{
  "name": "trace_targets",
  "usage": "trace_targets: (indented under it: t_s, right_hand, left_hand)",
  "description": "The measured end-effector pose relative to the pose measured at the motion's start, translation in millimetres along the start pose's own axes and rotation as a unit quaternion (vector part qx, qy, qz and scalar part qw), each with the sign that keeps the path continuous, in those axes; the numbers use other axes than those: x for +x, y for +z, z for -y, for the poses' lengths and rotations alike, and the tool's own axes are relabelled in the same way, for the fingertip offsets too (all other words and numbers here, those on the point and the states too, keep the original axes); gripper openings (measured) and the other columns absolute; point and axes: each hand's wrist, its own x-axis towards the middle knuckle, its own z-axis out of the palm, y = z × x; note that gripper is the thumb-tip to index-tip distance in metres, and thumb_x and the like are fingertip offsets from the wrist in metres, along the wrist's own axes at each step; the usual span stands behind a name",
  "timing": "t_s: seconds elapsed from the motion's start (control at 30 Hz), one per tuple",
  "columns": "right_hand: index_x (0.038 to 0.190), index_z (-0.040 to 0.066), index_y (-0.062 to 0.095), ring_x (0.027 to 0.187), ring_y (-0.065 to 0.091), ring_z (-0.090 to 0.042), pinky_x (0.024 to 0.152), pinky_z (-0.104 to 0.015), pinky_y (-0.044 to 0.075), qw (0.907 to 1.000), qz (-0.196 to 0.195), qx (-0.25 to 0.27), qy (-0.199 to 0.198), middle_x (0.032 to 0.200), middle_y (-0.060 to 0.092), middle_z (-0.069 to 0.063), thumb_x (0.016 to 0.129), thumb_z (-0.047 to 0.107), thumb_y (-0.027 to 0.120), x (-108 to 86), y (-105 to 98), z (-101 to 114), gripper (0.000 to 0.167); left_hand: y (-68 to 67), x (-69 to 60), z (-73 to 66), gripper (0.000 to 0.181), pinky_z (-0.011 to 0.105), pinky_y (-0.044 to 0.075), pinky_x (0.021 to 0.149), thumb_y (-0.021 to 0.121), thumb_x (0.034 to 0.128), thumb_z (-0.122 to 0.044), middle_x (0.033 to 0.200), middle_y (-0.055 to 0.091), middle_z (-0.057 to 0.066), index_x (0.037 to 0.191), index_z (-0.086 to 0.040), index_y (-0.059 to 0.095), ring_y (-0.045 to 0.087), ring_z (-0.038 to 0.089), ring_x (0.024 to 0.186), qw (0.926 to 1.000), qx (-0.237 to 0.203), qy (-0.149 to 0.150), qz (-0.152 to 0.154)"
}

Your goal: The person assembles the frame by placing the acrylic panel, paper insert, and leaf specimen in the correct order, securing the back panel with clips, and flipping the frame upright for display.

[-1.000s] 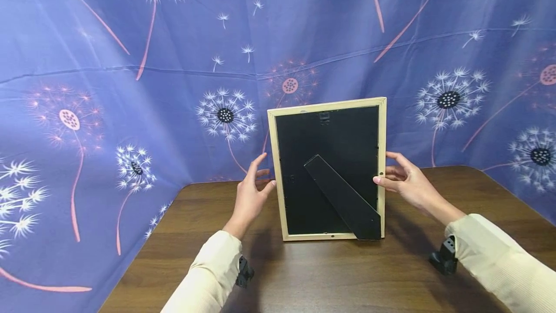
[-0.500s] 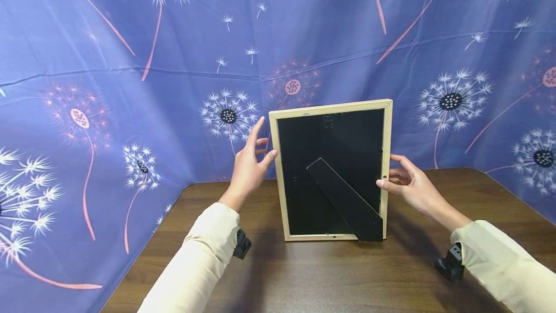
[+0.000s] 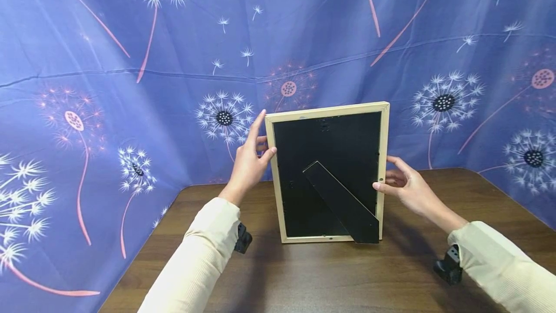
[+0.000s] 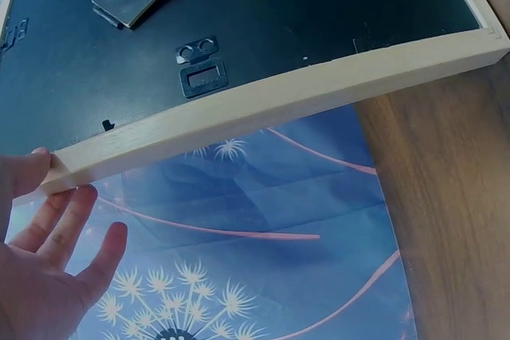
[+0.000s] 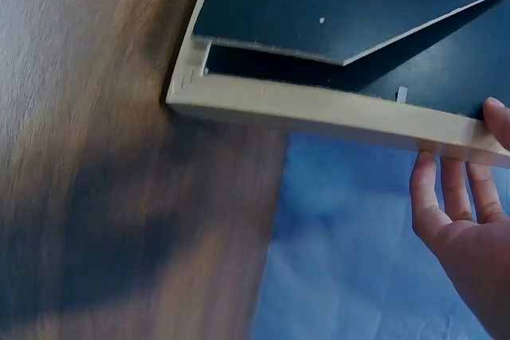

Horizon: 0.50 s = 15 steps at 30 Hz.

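A picture frame (image 3: 334,177) with a pale wooden rim and black backing stands on the table, its back toward me. Its black easel leg (image 3: 343,204) slants down to the lower right corner. My left hand (image 3: 249,165) pinches the left side of the rim near the top, thumb on the back face and fingertips against the outer side. On the opposite side, lower down, my right hand (image 3: 408,185) grips the rim between thumb and fingers. The left wrist view shows a metal hanger (image 4: 202,73) on the backing. The front of the frame is hidden.
The frame stands on a brown wood-grain table (image 3: 321,279). Behind and to the left hangs a blue cloth (image 3: 173,28) printed with dandelions. A black wrist camera (image 3: 449,264) sits at the right cuff, another at the left.
My left hand has moved up along the left side and now touches the rim near the top corner. The right hand keeps its hold, and the frame stays in nearly the same place.
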Motion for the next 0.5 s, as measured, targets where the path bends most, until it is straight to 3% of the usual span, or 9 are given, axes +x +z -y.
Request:
trace_targets:
  t_s: [0.27,0.5]
  right_hand:
    - [0.15,-0.001,0.04,0.089,0.063,0.001,0.075,-0.02,0.051,0.9994,0.0,-0.034,-0.004,0.11,0.07,-0.02,0.096,0.017,0.073,0.2,-1.7,0.9,0.065]
    - [0.144,0.005,0.047,0.087,0.064,0.002,0.071,-0.02,0.049,0.9986,-0.03,-0.035,-0.024,0.107,0.071,-0.02,0.095,0.015,0.074,1.6,-0.6,-3.0,0.056]
  left_hand:
    - [-2.7,-2.4,-5.0,0.083,0.051,0.059,0.089,0.064,0.098,0.0,0.134,0.062,0.021,0.161,-0.036,0.023,0.069,0.036,0.111,0.9999,0.012,0.011,0.006]
    - [1.9,-3.0,-8.0,0.077,0.045,0.06,0.089,0.068,0.094,0.005,0.123,0.068,0.019,0.153,-0.031,0.033,0.073,0.032,0.102,0.9992,0.002,0.036,-0.017]
